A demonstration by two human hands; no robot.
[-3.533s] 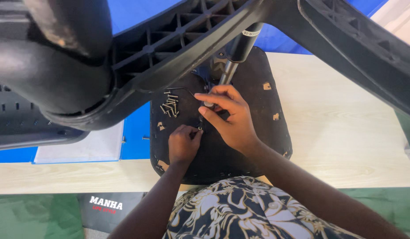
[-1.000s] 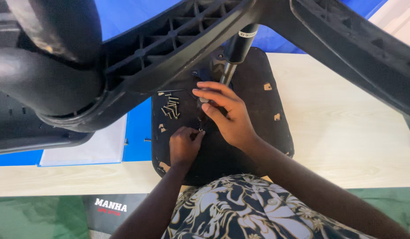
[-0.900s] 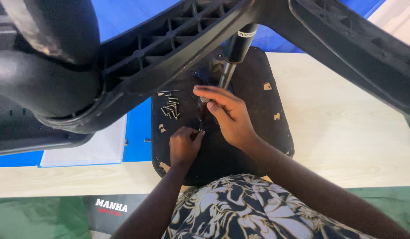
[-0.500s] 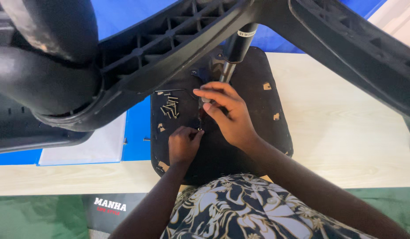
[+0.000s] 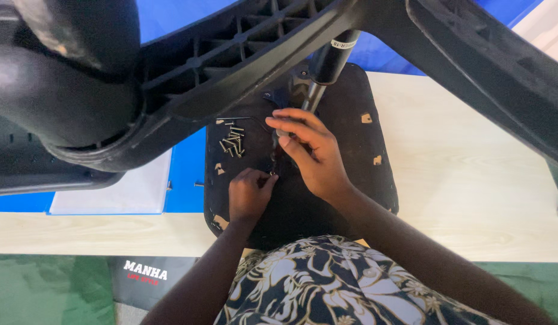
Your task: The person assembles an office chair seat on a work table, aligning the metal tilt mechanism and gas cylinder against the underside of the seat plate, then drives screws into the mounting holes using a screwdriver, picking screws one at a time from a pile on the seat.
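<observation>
Your right hand [image 5: 309, 153] and left hand [image 5: 250, 194] pinch hardware on the seat underside [image 5: 351, 156]; loose screws [image 5: 232, 139] left of them remain unfitted.

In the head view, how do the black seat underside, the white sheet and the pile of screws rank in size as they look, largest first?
1. black seat underside
2. white sheet, partly hidden under the chair base, so its full size is unsure
3. pile of screws
</observation>
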